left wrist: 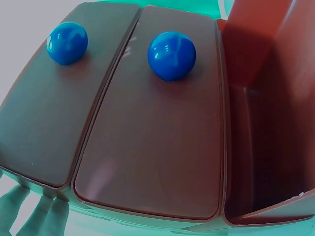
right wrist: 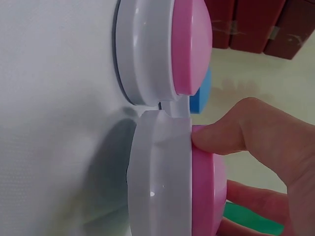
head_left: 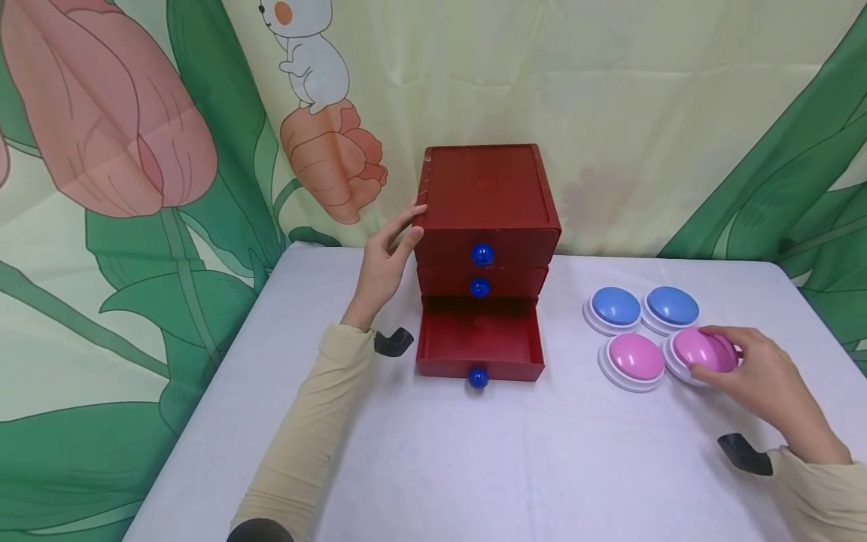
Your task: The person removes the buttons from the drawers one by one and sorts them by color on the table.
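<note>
My right hand (head_left: 765,373) pinches the dome of the right-hand pink push button (head_left: 704,351) between thumb and fingers. In the right wrist view, the thumb presses on the edge of that pink dome (right wrist: 209,182), above its white base. Whether the base is slightly off the table I cannot tell. Beside it sits another pink push button (head_left: 635,357). My left hand (head_left: 382,263) rests against the left side of a dark red drawer cabinet (head_left: 488,188), its fingers fairly straight. The cabinet's bottom drawer (head_left: 479,339) is pulled out, with nothing seen inside; the two upper drawers are closed.
Behind the pink buttons stand two blue push buttons, the left one (head_left: 615,306) and the right one (head_left: 672,306). Blue ball knobs (head_left: 478,378) stick out from the drawer fronts. A white cloth covers the table (head_left: 433,459); a printed curtain (head_left: 609,113) hangs behind.
</note>
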`<state>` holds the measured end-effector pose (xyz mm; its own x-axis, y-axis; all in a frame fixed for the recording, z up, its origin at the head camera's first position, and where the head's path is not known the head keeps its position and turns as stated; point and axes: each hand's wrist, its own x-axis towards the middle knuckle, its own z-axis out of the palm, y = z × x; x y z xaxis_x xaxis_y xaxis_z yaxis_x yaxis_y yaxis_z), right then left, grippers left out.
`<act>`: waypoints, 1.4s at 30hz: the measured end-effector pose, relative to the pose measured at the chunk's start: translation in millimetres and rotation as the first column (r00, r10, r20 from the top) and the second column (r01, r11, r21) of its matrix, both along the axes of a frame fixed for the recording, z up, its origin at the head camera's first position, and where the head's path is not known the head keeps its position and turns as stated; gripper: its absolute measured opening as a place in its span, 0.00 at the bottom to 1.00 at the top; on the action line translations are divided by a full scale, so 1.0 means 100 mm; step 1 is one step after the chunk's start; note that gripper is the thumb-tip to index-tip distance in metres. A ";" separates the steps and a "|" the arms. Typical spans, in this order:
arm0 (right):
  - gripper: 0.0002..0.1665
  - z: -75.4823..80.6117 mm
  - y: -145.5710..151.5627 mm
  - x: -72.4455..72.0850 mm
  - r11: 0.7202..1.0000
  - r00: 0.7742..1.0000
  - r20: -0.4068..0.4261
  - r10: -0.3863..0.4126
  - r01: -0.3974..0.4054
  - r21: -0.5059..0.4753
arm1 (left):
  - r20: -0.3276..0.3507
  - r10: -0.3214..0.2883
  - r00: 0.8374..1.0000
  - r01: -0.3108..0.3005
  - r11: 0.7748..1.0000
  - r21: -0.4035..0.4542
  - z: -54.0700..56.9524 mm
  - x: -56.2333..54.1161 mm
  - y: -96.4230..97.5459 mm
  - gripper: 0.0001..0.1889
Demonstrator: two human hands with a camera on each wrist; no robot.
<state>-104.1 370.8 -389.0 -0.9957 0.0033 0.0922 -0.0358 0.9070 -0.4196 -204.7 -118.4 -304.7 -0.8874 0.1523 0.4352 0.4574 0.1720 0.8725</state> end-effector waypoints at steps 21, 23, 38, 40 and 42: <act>0.42 -0.05 0.03 0.00 1.000 0.995 0.097 0.004 -0.004 -0.004 | -0.006 -0.013 1.000 0.013 1.000 0.022 0.00 0.00 0.00 0.22; 0.42 -0.06 0.04 0.00 1.000 0.994 0.107 0.005 -0.005 -0.002 | -0.003 -0.010 1.000 0.010 1.000 0.019 0.00 0.00 0.01 0.21; 0.44 0.06 0.00 -0.05 1.000 0.992 0.129 0.004 -0.002 -0.019 | 0.003 -0.006 1.000 0.006 1.000 0.009 0.00 0.00 0.02 0.22; 0.43 0.11 -0.05 -0.06 1.000 0.994 0.107 0.010 -0.007 -0.026 | 0.003 -0.004 1.000 0.003 1.000 0.008 0.00 0.00 0.01 0.22; 0.41 0.15 -0.11 -0.06 0.999 0.996 0.088 0.017 -0.013 -0.037 | 0.002 0.000 1.000 0.000 1.000 0.006 0.00 0.00 0.01 0.22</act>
